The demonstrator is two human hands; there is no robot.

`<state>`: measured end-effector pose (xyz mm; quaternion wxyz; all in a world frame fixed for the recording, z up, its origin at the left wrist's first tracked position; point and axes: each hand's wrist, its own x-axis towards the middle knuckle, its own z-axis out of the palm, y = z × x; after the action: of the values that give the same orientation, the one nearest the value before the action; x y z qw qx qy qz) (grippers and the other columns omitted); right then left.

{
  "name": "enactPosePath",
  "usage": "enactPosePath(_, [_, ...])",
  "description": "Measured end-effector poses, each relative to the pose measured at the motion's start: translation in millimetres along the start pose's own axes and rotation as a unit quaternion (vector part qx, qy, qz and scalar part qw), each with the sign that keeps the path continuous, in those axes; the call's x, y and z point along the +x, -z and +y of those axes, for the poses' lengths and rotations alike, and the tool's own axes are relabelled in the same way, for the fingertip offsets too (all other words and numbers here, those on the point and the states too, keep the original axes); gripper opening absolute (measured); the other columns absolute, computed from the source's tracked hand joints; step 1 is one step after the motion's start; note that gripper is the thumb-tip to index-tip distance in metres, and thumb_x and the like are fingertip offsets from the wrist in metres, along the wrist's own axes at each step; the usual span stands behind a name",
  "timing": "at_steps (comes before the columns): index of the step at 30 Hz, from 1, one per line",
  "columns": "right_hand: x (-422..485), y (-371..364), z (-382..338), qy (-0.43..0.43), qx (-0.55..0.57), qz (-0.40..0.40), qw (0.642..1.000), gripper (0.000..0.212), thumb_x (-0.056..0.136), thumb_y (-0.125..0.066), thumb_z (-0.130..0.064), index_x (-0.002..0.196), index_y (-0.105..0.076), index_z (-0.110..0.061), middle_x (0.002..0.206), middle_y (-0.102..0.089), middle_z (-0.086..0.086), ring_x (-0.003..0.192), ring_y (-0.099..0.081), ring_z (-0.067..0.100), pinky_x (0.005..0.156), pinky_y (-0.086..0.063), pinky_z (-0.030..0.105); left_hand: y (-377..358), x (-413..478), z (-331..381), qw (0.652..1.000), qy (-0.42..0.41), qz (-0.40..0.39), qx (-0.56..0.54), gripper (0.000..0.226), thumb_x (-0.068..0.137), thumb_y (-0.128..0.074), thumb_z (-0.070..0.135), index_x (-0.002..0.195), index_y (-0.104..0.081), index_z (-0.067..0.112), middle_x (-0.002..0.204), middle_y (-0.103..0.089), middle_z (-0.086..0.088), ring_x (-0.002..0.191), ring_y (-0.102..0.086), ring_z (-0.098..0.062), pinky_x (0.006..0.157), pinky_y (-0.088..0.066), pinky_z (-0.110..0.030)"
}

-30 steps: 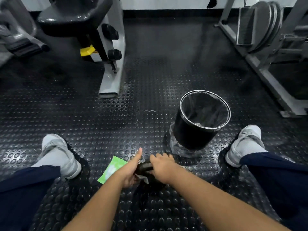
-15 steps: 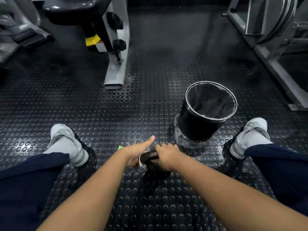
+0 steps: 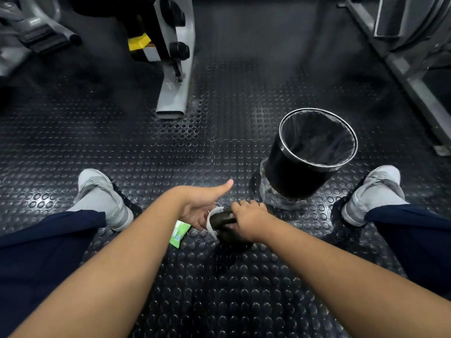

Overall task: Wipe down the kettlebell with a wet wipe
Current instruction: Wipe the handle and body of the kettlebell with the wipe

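Observation:
A small dark kettlebell (image 3: 223, 219) stands on the studded black floor between my legs. My right hand (image 3: 251, 219) grips its handle from the right, fingers curled over the top. My left hand (image 3: 200, 206) holds a white wet wipe (image 3: 211, 219) against the handle's left end, thumb sticking up and away. The kettlebell's body is mostly hidden under my hands. A green wipe packet (image 3: 180, 234) lies on the floor just left of the kettlebell, partly under my left wrist.
A black bin (image 3: 292, 172) with a clear liner stands just beyond the kettlebell on the right. My two grey shoes (image 3: 102, 198) (image 3: 373, 193) flank the spot. A grey machine leg (image 3: 174, 93) is ahead on the left, and a weight rack frame (image 3: 415, 76) runs along the right.
The wipe in my left hand has moved along the handle's left end, and my wrist has shifted, uncovering more of the green packet. My right hand keeps its grip. The camera has tilted down.

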<state>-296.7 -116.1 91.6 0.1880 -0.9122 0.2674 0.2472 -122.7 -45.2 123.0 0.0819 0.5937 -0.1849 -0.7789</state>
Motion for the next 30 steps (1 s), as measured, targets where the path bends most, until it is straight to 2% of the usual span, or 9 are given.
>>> enactPosePath(2, [-1.2, 1.4, -1.4, -0.002, -0.004, 0.001, 1.0, 0.051, 0.103, -0.053, -0.046, 0.142, -0.041, -0.015, 0.146, -0.048, 0.012, 0.136, -0.043, 0.037, 0.116, -0.031, 0.054, -10.4, 20.8, -8.3, 0.998, -0.015, 0.042, -0.041, 0.123, 0.061, -0.032, 0.105, 0.13, -0.061, 0.007, 0.13, -0.068, -0.014, 0.113, -0.067, -0.03, 0.116, -0.039, -0.045])
enactPosePath(5, [-2.3, 0.6, -1.0, 0.005, 0.009, 0.006, 1.0, 0.045, 0.102, -0.055, -0.04, 0.139, -0.043, -0.016, 0.146, -0.049, 0.012, 0.135, -0.043, 0.037, 0.117, -0.03, 0.055, -22.1, 51.3, -31.8, 0.973, -0.073, 0.124, -0.182, 0.114, 0.068, -0.035, 0.1, 0.137, -0.06, 0.013, 0.126, -0.071, -0.017, 0.107, -0.072, -0.031, 0.1, -0.055, -0.044])
enactPosePath(8, [-2.1, -0.3, 2.3, 0.009, 0.022, 0.013, 1.0, 0.04, 0.101, -0.056, -0.038, 0.134, -0.046, -0.017, 0.144, -0.051, 0.012, 0.134, -0.044, 0.037, 0.118, -0.03, 0.056, -30.1, 55.9, -45.8, 0.956, -0.1, 0.114, -0.252, 0.12, 0.07, -0.029, 0.1, 0.135, -0.065, 0.005, 0.127, -0.07, -0.017, 0.103, -0.072, -0.03, 0.079, -0.06, -0.034])
enactPosePath(14, [-0.1, -1.7, 3.6, 0.012, 0.022, 0.01, 1.0, 0.041, 0.102, -0.057, -0.04, 0.134, -0.046, -0.017, 0.14, -0.052, 0.012, 0.132, -0.045, 0.036, 0.116, -0.031, 0.056, -4.4, 2.2, -37.7, 0.988, -0.093, 0.025, -0.122, 0.108, 0.079, -0.028, 0.095, 0.14, -0.059, 0.012, 0.133, -0.068, -0.013, 0.129, -0.061, -0.028, 0.104, -0.045, -0.038])
enactPosePath(20, [-0.1, 0.2, 2.2, 0.005, 0.016, -0.001, 1.0, 0.051, 0.101, -0.057, -0.049, 0.138, -0.045, -0.017, 0.145, -0.05, 0.012, 0.135, -0.043, 0.037, 0.117, -0.031, 0.056, -14.1, 18.7, -18.6, 0.989, -0.067, 0.084, -0.103, 0.111, 0.07, -0.034, 0.101, 0.141, -0.054, 0.018, 0.131, -0.067, -0.021, 0.11, -0.067, -0.032, 0.112, -0.045, -0.052])
enactPosePath(22, [-0.4, -0.1, 1.9, 0.006, 0.012, 0.002, 1.0, 0.052, 0.101, -0.056, -0.051, 0.137, -0.045, -0.017, 0.144, -0.05, 0.012, 0.135, -0.043, 0.037, 0.116, -0.031, 0.055, -22.4, 40.0, -24.6, 0.974, -0.096, 0.146, -0.147, 0.096, 0.069, -0.036, 0.1, 0.131, -0.054, 0.029, 0.12, -0.072, -0.019, 0.097, -0.07, -0.029, 0.102, -0.053, -0.049])
enactPosePath(25, [-1.8, -0.3, 2.0, 0.008, 0.015, 0.002, 1.0, 0.05, 0.101, -0.055, -0.051, 0.137, -0.045, -0.017, 0.145, -0.05, 0.012, 0.136, -0.043, 0.037, 0.116, -0.03, 0.056, -31.9, 61.7, -41.4, 0.945, -0.101, 0.18, -0.254, 0.11, 0.064, -0.037, 0.1, 0.119, -0.069, 0.01, 0.095, -0.074, -0.013, 0.076, -0.071, -0.029, 0.068, -0.061, -0.035])
enactPosePath(27, [-2.1, 0.4, 2.3, 0.01, 0.016, -0.002, 1.0, 0.05, 0.101, -0.055, -0.051, 0.137, -0.045, -0.017, 0.145, -0.05, 0.011, 0.136, -0.043, 0.036, 0.116, -0.031, 0.056, -35.4, 61.7, -47.4, 0.942, -0.107, 0.164, -0.273, 0.116, 0.064, -0.037, 0.101, 0.119, -0.071, 0.005, 0.1, -0.074, -0.016, 0.082, -0.072, -0.031, 0.069, -0.06, -0.035])
enactPosePath(30, [-1.4, 1.2, 3.7, 0.007, 0.019, 0.002, 1.0, 0.048, 0.101, -0.055, -0.051, 0.135, -0.047, -0.019, 0.143, -0.051, 0.009, 0.133, -0.045, 0.034, 0.115, -0.032, 0.054, -26.5, 39.9, -37.9, 0.965, -0.1, 0.13, -0.205, 0.102, 0.073, -0.034, 0.097, 0.121, -0.066, 0.013, 0.123, -0.072, -0.018, 0.105, -0.071, -0.033, 0.088, -0.057, -0.036])
